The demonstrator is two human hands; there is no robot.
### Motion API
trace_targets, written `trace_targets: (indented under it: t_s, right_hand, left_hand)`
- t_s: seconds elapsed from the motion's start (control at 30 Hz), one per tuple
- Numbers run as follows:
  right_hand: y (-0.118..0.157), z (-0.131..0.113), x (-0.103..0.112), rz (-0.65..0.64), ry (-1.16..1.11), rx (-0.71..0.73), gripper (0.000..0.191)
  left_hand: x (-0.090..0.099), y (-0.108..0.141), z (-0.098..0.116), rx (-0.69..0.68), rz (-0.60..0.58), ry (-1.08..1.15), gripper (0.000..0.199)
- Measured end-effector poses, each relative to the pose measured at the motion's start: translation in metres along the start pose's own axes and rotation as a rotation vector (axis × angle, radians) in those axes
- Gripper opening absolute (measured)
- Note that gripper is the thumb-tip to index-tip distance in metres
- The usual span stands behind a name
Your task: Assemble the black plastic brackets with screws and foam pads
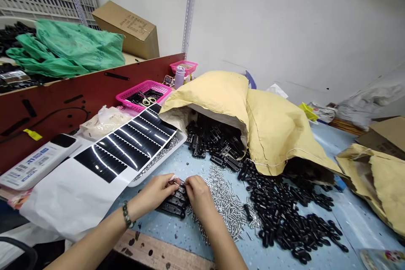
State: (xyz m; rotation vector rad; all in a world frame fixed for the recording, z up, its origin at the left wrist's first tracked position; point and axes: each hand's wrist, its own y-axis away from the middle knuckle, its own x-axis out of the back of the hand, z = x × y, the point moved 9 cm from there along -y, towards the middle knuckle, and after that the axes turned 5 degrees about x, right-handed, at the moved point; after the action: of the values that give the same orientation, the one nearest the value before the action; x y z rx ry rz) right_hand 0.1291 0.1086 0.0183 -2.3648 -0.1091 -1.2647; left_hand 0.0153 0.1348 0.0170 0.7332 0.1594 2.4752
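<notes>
My left hand [160, 190] has thumb and fingertips pinched together, with a scrap of white at the fingers. My right hand [200, 196] is close beside it, fingers also drawn together over the same spot. Whatever is between the fingertips is too small to make out. Beneath both hands is a row of long black slotted parts [174, 208] on the blue table [152, 225]. Small silver screws [226, 202] lie heaped just right of my right hand. Beyond them spreads a pile of small black lever-like pieces [281, 211].
Two yellow paper sacks [218, 93] spill black parts at the back. A printed black-and-white sheet [126, 143] partly covers a white tray [177, 141] of metal bits at left. Further back, a pink basket [123, 97] holds scissors [148, 100]. Another paper sack [386, 185] stands right.
</notes>
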Motion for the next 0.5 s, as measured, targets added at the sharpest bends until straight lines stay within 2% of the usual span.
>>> trace_targets:
  t_s: [0.17,0.33,0.5]
  right_hand:
    - [-0.002,0.002,0.005,-0.01,-0.029,-0.029,0.014]
    - [-0.003,0.009,0.002,-0.054,-0.19,-0.171,0.011]
    - [-0.01,0.041,0.01,-0.03,-0.152,-0.298,0.017]
  left_hand:
    - [-0.003,0.0,-0.001,0.012,-0.024,-0.016,0.022]
    - [-0.001,0.0,0.001,0.011,-0.018,-0.019,0.023]
    - [0.002,0.002,-0.003,0.042,-0.022,0.009,0.023]
